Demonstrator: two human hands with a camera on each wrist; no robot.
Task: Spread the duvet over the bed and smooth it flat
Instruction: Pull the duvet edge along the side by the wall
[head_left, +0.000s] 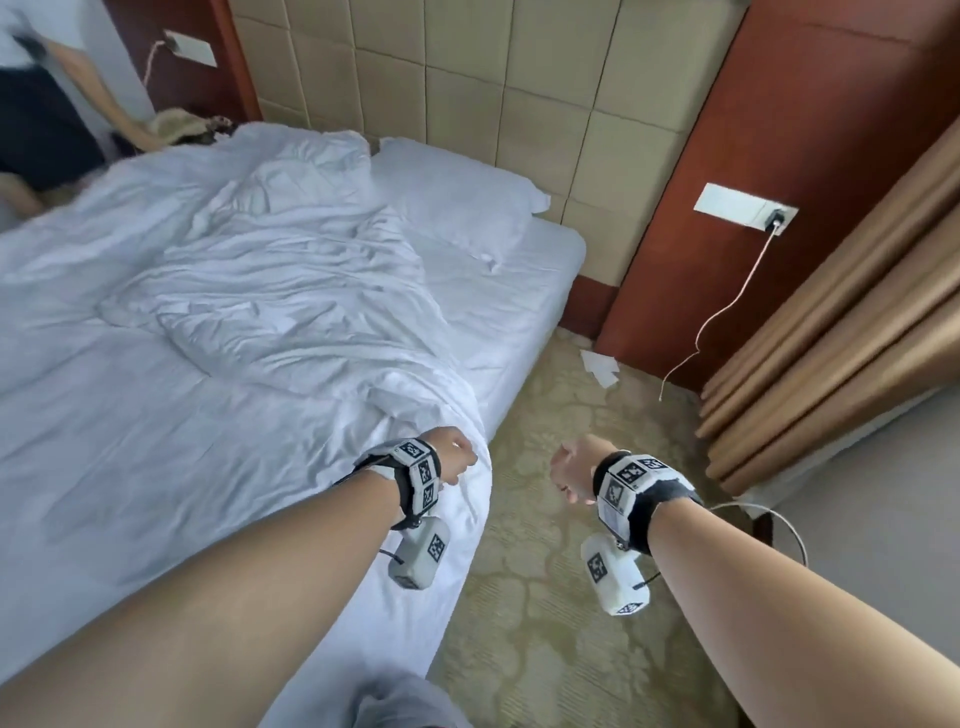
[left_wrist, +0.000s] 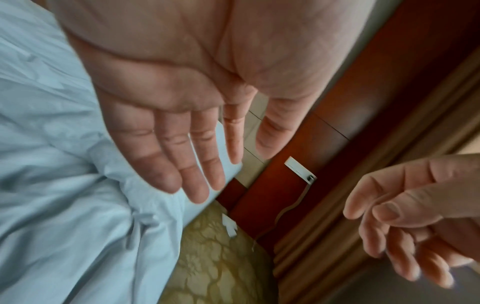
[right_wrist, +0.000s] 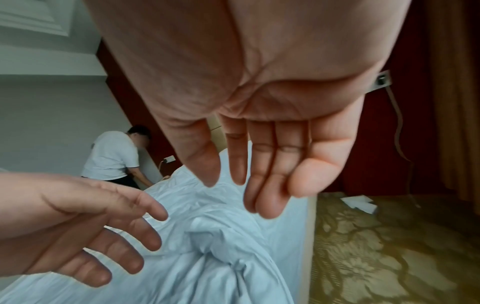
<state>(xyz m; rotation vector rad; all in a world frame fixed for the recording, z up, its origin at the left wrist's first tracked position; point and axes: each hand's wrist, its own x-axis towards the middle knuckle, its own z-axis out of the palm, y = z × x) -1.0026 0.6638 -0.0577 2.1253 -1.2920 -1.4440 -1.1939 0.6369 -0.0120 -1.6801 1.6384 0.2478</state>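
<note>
A white duvet lies rumpled across the bed, with a bunched fold running down to the bed's right edge. My left hand hovers just over that bunched edge; in the left wrist view its fingers are straight and hold nothing, with the duvet beneath. My right hand is beside it, over the carpet and off the bed. The right wrist view shows this hand with fingers straight and empty, above the duvet fold.
A white pillow lies against the padded headboard. Another person bends at the bed's far side. To the right are patterned carpet, scrap paper, a wall socket with a dangling cable and brown curtains.
</note>
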